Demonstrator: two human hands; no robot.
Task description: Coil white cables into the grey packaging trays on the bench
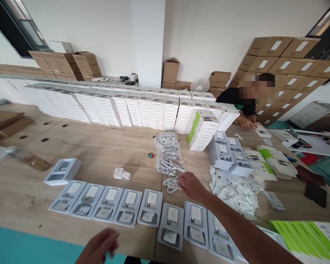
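Observation:
My right hand (192, 186) reaches across the table with its fingertips closed on a coiled white cable (171, 184). Just beyond it lies a clear plastic bag (169, 150) packed with more white cables. My left hand (102, 245) hovers low by the table's front edge, blurred by motion, and I cannot make out anything in it. Between my hands and the bag runs a row of grey trays (129, 198), each holding a white rectangular piece and a smaller pale item. A few white charger blocks (122, 173) sit behind the row.
Stacked grey trays (62, 171) stand at left near a bottle (29, 157). White boxes (151, 110) wall the back. A heap of small white pieces (236, 190), filled tray stacks (231, 154) and green-white boxes (305, 234) lie right. A co-worker (244, 99) leans in at the far right.

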